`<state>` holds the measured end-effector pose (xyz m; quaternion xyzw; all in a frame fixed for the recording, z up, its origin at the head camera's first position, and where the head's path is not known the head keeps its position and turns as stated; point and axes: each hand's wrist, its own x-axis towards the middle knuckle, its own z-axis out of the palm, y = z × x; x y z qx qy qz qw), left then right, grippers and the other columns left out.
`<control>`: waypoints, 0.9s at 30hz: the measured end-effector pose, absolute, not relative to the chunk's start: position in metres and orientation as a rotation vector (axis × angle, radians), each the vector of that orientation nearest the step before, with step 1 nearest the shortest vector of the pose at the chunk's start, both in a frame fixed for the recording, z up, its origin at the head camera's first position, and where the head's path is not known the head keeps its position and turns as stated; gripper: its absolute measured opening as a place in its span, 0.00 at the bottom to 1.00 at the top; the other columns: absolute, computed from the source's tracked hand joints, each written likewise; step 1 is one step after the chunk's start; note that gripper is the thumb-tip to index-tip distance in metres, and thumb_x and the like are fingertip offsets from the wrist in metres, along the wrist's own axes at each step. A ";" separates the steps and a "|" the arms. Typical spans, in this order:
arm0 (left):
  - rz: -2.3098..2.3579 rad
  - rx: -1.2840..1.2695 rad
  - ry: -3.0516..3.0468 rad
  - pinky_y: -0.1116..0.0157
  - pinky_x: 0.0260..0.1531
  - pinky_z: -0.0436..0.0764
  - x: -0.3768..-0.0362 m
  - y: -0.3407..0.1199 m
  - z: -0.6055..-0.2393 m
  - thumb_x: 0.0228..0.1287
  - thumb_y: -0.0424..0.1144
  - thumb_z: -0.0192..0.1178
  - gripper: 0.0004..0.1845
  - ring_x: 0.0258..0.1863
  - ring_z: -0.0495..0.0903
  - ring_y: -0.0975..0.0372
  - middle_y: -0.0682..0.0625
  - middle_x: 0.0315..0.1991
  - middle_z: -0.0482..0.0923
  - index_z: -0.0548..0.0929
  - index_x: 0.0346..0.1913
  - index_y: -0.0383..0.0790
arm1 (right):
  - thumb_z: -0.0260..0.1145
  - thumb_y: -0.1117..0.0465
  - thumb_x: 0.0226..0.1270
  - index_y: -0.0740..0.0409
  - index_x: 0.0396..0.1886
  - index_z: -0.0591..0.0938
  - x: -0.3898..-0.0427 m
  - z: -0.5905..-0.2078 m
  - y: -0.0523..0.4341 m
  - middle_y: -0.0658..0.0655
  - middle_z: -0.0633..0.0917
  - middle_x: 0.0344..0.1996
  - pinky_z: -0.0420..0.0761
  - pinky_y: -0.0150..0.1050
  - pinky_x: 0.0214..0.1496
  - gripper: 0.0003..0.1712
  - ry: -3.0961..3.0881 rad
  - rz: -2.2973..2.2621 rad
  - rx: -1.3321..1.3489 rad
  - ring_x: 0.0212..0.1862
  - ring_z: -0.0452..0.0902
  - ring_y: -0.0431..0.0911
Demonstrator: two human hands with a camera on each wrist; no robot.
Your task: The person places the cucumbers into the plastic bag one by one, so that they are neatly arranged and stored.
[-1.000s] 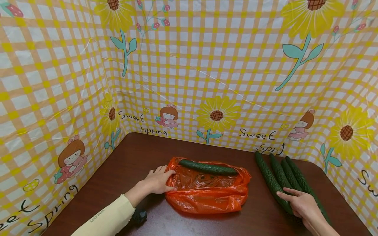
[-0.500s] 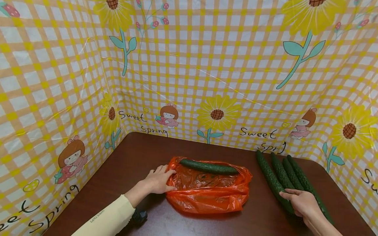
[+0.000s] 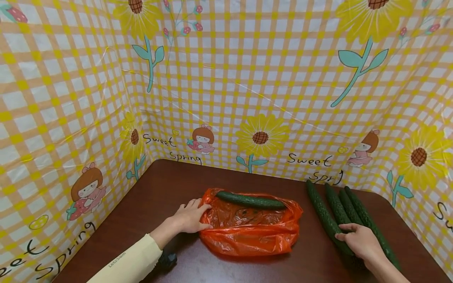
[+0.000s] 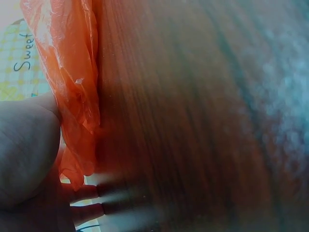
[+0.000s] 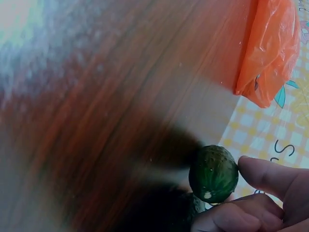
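My left hand (image 3: 189,217) grips the left edge of a crinkled orange plastic bag (image 3: 247,237), thumb on the near side. In the bag's mouth, along the back, lies one dark green cucumber (image 3: 249,200). To the right of the bag, several cucumbers lie side by side on the table. My right hand (image 3: 362,241) holds the leftmost of them, a cucumber (image 3: 320,206), near its close end. The right wrist view shows that cucumber's rounded end (image 5: 213,174) between my fingers. In the left wrist view the orange bag (image 4: 72,72) hangs beside my thumb.
A dark object (image 3: 166,261) sits partly hidden under my left forearm. The brown wooden table (image 3: 170,177) is enclosed at the back and both sides by a checked, flower-printed cloth (image 3: 219,98). Other cucumbers (image 3: 364,214) lie close beside my right hand.
My right thumb and fingers have closed in around the leftmost cucumber. My left hand and the bag have stayed where they were.
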<state>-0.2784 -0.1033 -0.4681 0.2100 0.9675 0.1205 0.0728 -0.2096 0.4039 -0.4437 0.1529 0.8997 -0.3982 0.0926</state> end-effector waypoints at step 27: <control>0.355 0.645 2.915 0.39 0.66 0.63 -0.278 -0.105 -0.468 0.64 0.63 0.63 0.36 0.75 0.58 0.44 0.37 0.75 0.59 0.70 0.71 0.52 | 0.70 0.37 0.62 0.74 0.72 0.63 -0.222 -0.453 0.376 0.70 0.86 0.50 0.70 0.40 0.25 0.55 2.589 -1.261 0.517 0.19 0.65 0.45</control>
